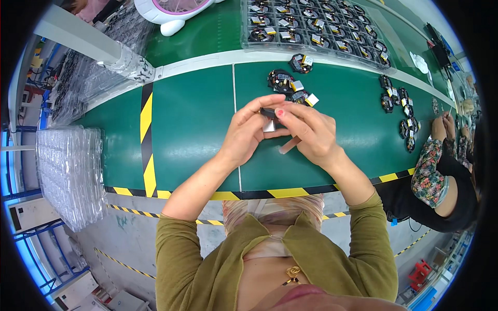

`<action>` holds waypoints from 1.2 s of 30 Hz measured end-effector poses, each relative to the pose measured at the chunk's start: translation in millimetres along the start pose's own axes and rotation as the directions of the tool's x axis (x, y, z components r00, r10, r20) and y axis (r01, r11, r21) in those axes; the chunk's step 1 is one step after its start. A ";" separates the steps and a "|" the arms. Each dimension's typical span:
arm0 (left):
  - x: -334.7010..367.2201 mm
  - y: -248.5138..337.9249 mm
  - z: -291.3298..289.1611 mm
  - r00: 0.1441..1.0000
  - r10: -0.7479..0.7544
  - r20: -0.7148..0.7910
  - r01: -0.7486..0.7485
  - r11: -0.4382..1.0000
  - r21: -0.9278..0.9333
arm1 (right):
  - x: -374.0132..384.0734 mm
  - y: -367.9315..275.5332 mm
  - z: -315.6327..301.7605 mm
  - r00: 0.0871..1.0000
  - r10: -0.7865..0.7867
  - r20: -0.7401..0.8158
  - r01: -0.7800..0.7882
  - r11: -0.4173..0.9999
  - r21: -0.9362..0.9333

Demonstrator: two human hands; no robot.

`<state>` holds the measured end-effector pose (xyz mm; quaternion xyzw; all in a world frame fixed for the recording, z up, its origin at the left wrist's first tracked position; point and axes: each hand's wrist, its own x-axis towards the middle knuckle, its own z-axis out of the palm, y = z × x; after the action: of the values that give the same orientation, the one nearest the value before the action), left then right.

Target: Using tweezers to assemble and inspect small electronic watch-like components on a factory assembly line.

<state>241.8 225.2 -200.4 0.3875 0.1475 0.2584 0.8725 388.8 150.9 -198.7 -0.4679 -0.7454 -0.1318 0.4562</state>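
Observation:
Both hands meet over the green bench, close to its front edge. My left hand (245,132) curls its fingers round a small dark circuit assembly (267,113) with a silver battery pouch (268,126) showing below it. From the right, my right hand (315,133) closes on the same piece, thumb and fingertip pressed to its top. A pale translucent strip (289,145) sticks out beneath the right fingers; what it is I cannot make out. Just beyond the hands lie round black circuit assemblies (280,81) with battery pouches. Fingers hide much of the held piece.
A clear compartment tray (316,45) full of similar assemblies stands at the back. More assemblies (386,102) lie to the right, near a co-worker's floral sleeve (428,165). Stacked clear plastic trays (70,176) are at the left, below a white post (85,36).

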 end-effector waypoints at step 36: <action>1.6 -11.8 -7.5 0.653 0.725 0.218 -0.334 0.017 0.943 | -3.5 -13.9 0.7 0.517 0.749 0.414 -0.814 0.280 0.509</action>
<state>243.7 224.0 -214.3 0.7951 0.2515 0.4900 0.2539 377.5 142.0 -198.7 -0.5861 -0.4334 0.3987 0.5565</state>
